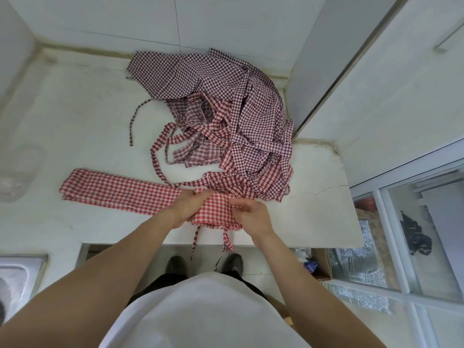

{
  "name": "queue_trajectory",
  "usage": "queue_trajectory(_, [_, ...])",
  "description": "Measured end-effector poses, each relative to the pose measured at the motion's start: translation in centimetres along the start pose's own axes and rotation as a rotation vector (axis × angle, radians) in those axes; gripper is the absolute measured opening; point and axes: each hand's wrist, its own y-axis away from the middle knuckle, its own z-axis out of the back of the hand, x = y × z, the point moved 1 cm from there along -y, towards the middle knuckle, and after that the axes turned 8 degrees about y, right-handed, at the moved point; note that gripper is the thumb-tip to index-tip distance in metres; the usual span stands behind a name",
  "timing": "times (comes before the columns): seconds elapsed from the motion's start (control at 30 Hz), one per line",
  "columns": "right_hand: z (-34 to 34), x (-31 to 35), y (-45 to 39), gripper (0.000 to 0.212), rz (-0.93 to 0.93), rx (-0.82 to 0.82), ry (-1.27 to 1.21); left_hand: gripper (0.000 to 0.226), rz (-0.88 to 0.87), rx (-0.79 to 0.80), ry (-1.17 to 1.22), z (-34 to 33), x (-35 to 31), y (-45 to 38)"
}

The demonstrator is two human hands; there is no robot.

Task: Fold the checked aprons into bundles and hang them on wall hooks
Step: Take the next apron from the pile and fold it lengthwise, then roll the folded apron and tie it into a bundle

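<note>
A red-and-white checked apron (118, 190) lies folded into a long strip along the front of the white counter (75, 121). Its right end is folded over into a thicker pad (213, 212) near the counter's front edge. My left hand (187, 205) grips that pad from the left and my right hand (247, 213) grips it from the right. Two apron ties (195, 239) dangle over the counter edge. Behind the hands sits a tangled heap of more checked aprons (226, 116), dark purple and red, with loose ties trailing left.
A tiled wall (175, 18) runs behind the counter and a wall corner (326, 71) juts in at the right. A steel sink (17, 275) is at the lower left. A glass sliding door (401, 234) and a cardboard box (319, 264) are at the right. No wall hooks are in view.
</note>
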Motion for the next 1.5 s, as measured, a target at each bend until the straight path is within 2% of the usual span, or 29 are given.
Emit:
queue_trajectory(0.1, [-0.5, -0.7, -0.8, 0.022, 0.002, -0.123, 0.062, 0.054, -0.192, -0.248, -0.458, 1.3, 0.0, -0.2])
queue_trajectory(0.2, [-0.8, -1.5, -1.4, 0.049, -0.117, -0.185, 0.128, 0.051, -0.381, -0.338, -0.7, 1.6, 0.2, 0.0])
queue_trajectory(0.23, [-0.9, -1.6, -1.6, 0.053, -0.167, -0.145, 0.107, 0.047, -0.44, -0.346, -0.764, 1.8, 0.4, 0.0])
queue_trajectory(0.3, [-1.2, -1.5, -1.4, 0.044, -0.24, -0.008, 0.045, 0.04, -0.48, -0.288, -0.923, 2.1, 1.2, -0.2])
queue_trajectory(0.37, [-1.7, -1.6, -1.4, 0.046, -0.235, 0.078, 0.024, 0.043, -0.419, -0.197, -1.018, 2.4, 1.8, -0.3])
queue_trajectory(0.53, [-2.0, -2.9, -1.8, 0.047, -0.081, 0.038, 0.121, 0.063, -0.257, 0.037, -0.991, 2.6, 0.4, 1.0])
queue_trajectory(0.7, [-1.4, -3.3, -1.9, 0.041, -0.042, 0.039, 0.081, 0.067, -0.314, 0.111, -1.126, 2.6, -1.1, 0.5])
queue_trajectory(0.8, [-0.9, -3.1, -2.3, 0.024, -0.026, 0.009, 0.06, 0.068, -0.296, 0.141, -1.084, 1.8, -1.6, 0.1])
queue_trajectory(0.9, [-0.7, -2.9, -2.4, 0.016, -0.021, -0.037, -0.062, 0.057, -0.292, 0.124, -1.043, 1.4, -2.1, -0.2])
queue_trajectory(0.97, [-0.8, -2.9, -2.4, 0.023, -0.028, -0.091, -0.183, 0.054, -0.271, 0.11, -1.004, 1.4, -2.1, -0.5])
queue_trajectory(1.03, [-0.9, -2.8, -2.4, 0.035, -0.047, -0.145, -0.278, 0.061, -0.238, 0.083, -0.965, 1.4, -2.1, -0.8])
queue_trajectory(1.17, [-1.0, -2.3, -2.0, 0.034, 0.06, -0.216, -0.163, 0.073, -0.134, 0.116, -0.898, 1.7, -2.0, -0.7])
queue_trajectory(1.23, [-1.1, -2.0, -1.9, 0.034, 0.099, -0.205, -0.107, 0.072, -0.074, 0.187, -0.846, 2.0, -1.7, -0.7])
queue_trajectory(1.33, [-0.9, -1.7, -2.0, 0.034, 0.109, -0.171, -0.072, 0.086, -0.013, 0.24, -0.818, 2.2, -1.4, -0.5])
queue_trajectory(1.5, [0.5, 0.1, -1.9, 0.045, 0.185, -0.02, -0.138, 0.077, -0.079, 0.343, -0.735, 2.3, -3.3, 2.2])
